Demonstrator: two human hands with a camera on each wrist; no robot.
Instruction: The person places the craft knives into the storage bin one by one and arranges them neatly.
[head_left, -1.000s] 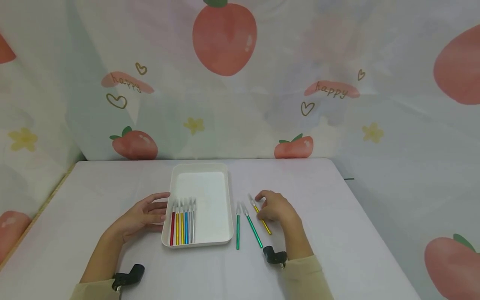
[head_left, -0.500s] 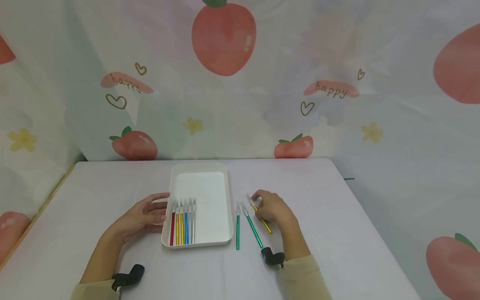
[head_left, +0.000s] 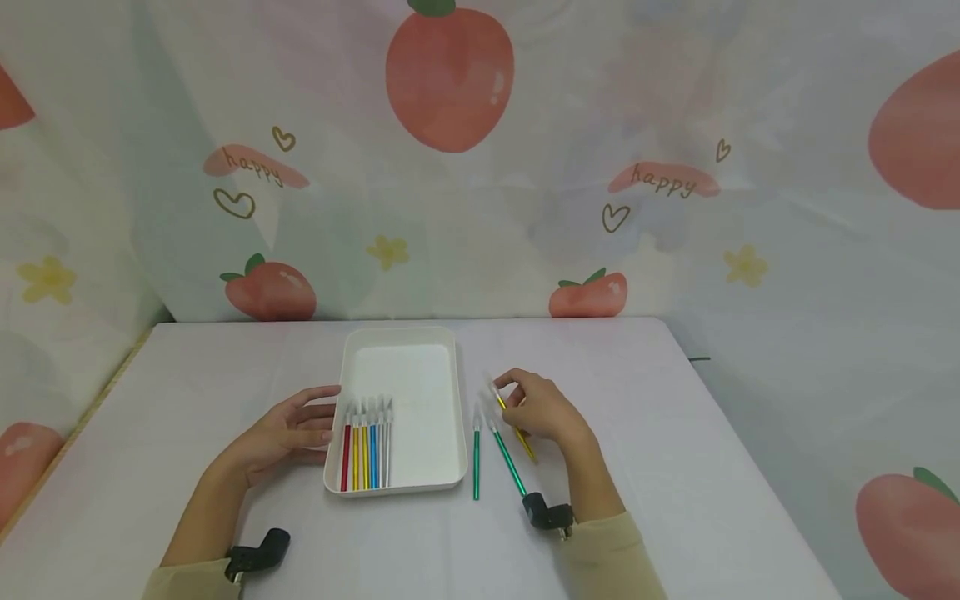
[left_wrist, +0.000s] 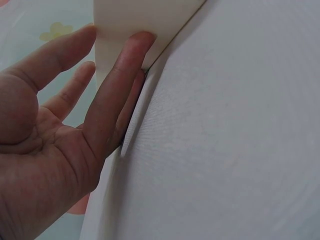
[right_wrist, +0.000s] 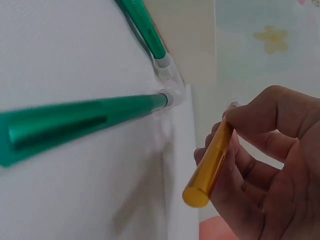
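My right hand [head_left: 547,408] pinches a gold craft knife [head_left: 527,446] between thumb and fingers, its clear-capped tip pointing away. In the right wrist view the knife's round gold end [right_wrist: 196,196] faces the camera, and its shadow falls apart from it on the cloth. Two green craft knives lie to its left: one straight [head_left: 476,462], one slanted [head_left: 508,458]. With fingers extended, my left hand [head_left: 281,433] touches the left wall of a white tray [head_left: 423,375]; the left wrist view shows a fingertip against that wall [left_wrist: 122,20].
Inside the tray, several capped craft knives stand side by side along the left: red [head_left: 346,457], gold [head_left: 356,457], blue [head_left: 372,457] and silver [head_left: 385,457]. A white cloth [head_left: 600,358] covers the table. Behind hangs a fruit-printed curtain [head_left: 480,217].
My right hand has closed its fingers on the gold craft knife and shifted it slightly up and left, away from where it lay. The left hand and tray have stayed put.
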